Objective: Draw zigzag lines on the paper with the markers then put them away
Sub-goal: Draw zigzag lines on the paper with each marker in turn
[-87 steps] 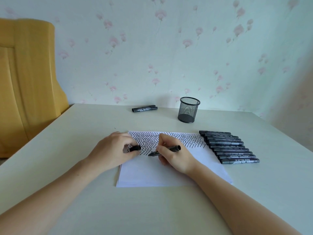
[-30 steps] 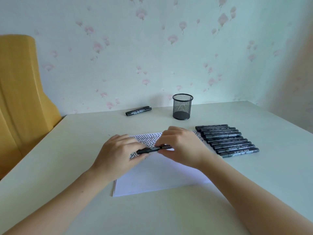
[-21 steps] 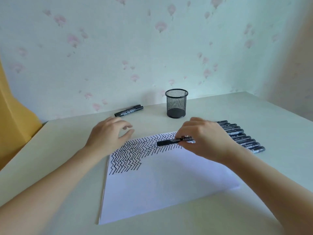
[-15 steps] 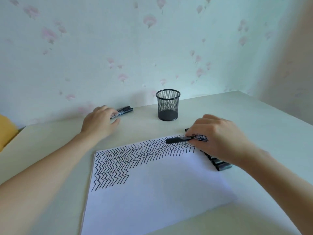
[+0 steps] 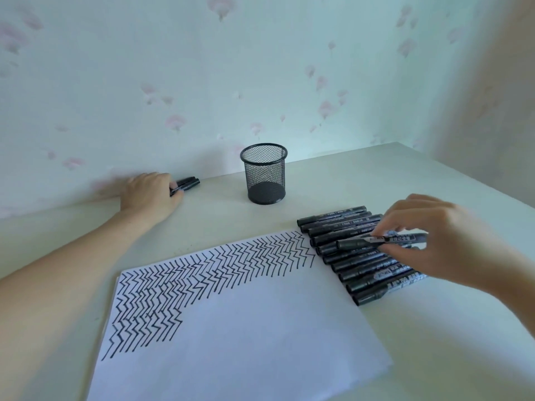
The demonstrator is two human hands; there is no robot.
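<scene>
The marker (image 5: 379,241), capped, light, stiff and likely slick, is pinched mid-barrel by the right hand (image 5: 440,241) just above the row (image 5: 356,256) beside the paper (image 5: 231,328), while the left hand (image 5: 150,195) closes on two pens (image 5: 188,182) by the wall.

Layout around the paper (image 5: 231,328) on the table (image 5: 376,183)

A row of markers (image 5: 356,256) lies just beside the paper's right edge, with the right hand (image 5: 440,241) holding one marker (image 5: 376,241) over that row. Behind the paper stands the mesh cup (image 5: 265,175). Behind the paper to the left, the left hand (image 5: 150,198) rests on two markers (image 5: 188,183) near the wall (image 5: 260,68).
</scene>
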